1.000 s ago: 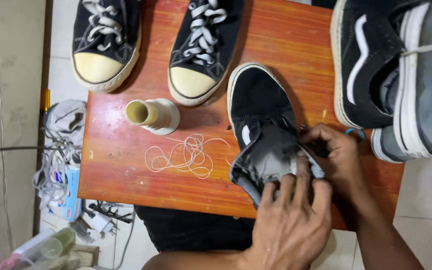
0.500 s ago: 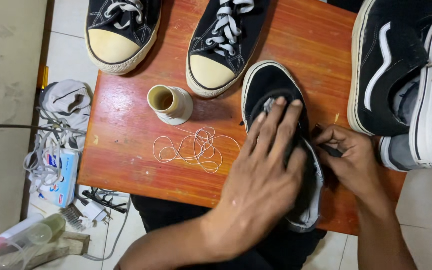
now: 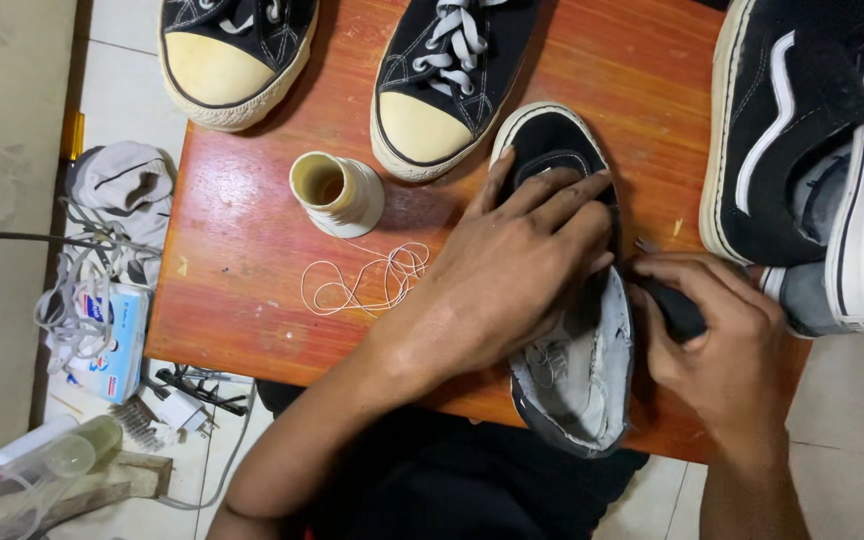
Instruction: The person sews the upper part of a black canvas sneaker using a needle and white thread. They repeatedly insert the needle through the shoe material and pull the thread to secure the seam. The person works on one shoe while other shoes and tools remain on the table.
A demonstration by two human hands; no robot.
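A black canvas shoe [image 3: 552,150] with a white sole lies on the red-brown wooden table [image 3: 252,270], its grey lining turned open toward me. My left hand [image 3: 522,270] presses flat on top of the shoe, fingers spread over its toe. My right hand [image 3: 717,345] sits at the shoe's right side, closed around a dark tool handle [image 3: 674,308] held against the shoe's edge. A loose tangle of white thread [image 3: 362,283] lies on the table left of the shoe, below a cream thread spool [image 3: 335,192].
Two black high-top sneakers [image 3: 437,80] with cream toe caps rest at the table's far edge. A black-and-white skate shoe [image 3: 802,130] on someone's foot sits at the right. On the tiled floor at left are cloths, cords, a small box [image 3: 112,340] and a brush.
My left hand has moved from the shoe's opening up onto the toe and now lies flat across it. The view has shifted slightly closer; my right hand stays at the shoe's right edge.
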